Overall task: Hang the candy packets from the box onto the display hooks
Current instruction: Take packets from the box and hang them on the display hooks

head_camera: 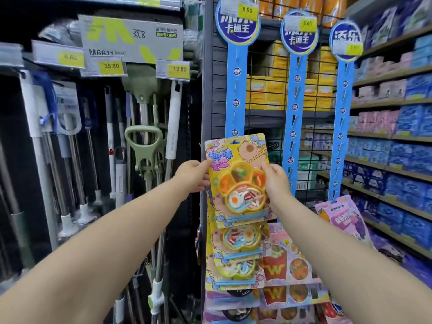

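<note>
A yellow candy packet (238, 178) with a flower-shaped clear tray of gummies is held up against the leftmost blue display strip (235, 97). My left hand (192, 176) pinches its left edge, and my right hand (275, 181) grips its right side. The packet's hang hole sits near the strip's lower hooks. Below it, two similar yellow packets (236, 258) hang on the same strip. Two more blue strips (295, 101) (341, 108) hang to the right, mostly bare. The box is not in view.
Mops and brooms (142, 136) with yellow price tags fill the rack on the left. A wire grid panel (268, 94) backs the strips. Pink and red packets (287, 270) hang lower down; a pink pouch (341, 218) hangs at right. Tissue shelves (392, 148) run along the right.
</note>
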